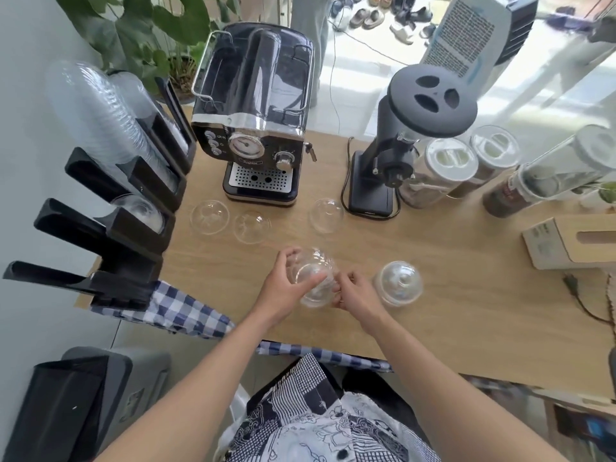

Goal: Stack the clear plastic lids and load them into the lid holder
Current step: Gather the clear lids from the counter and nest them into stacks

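espresso machine (258,121), coffee grinder (393,151), storage jars (450,168), potted plant (150,31)

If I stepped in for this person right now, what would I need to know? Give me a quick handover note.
Left hand grips the held lids over the table; right hand pinches their rim. How many are nested there is unclear.
Four loose: far-left lid and second lid before the coffee machine, third lid beside the grinder, fourth lid right of the hands.
The lid holder at left already carries stacks.
Left to do: gather those four, nest them, load the holder.
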Motion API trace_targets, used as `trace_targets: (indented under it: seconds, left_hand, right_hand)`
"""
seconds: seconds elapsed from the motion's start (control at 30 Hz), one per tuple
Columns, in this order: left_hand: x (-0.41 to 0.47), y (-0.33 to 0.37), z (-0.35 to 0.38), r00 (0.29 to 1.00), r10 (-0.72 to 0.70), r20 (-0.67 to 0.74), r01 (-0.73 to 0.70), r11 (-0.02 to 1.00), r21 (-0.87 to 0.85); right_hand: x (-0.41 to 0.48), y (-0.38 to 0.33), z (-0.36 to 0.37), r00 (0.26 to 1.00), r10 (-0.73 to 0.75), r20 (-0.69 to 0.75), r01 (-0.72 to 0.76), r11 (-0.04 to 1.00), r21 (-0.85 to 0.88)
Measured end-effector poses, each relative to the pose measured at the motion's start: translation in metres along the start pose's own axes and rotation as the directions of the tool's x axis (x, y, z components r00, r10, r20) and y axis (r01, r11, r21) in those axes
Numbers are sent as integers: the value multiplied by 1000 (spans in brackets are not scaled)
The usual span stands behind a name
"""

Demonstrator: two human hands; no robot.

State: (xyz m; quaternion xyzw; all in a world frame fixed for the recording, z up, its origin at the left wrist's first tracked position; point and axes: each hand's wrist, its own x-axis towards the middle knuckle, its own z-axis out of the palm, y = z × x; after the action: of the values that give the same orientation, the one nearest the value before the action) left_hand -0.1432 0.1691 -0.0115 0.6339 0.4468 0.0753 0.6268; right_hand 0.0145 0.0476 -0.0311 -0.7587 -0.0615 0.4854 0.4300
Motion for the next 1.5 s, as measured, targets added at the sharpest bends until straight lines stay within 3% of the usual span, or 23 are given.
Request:
trace_targets:
  seconds: [0.5,1.1,1.5]
  left_hand:
    - [-3,-13,1,994,110,-28,-103,976,191]
    - [9,-8,4,995,98,-37,-77,924,376]
    - [24,5,3,993,117,-14,-97,883,458]
  right_hand:
    - [0,14,3,999,43,26,-46,988,145]
    - [-8,-10,6,999,9,54,-11,999,33]
    - [4,-39,12,996,-63,69,72,989,-130]
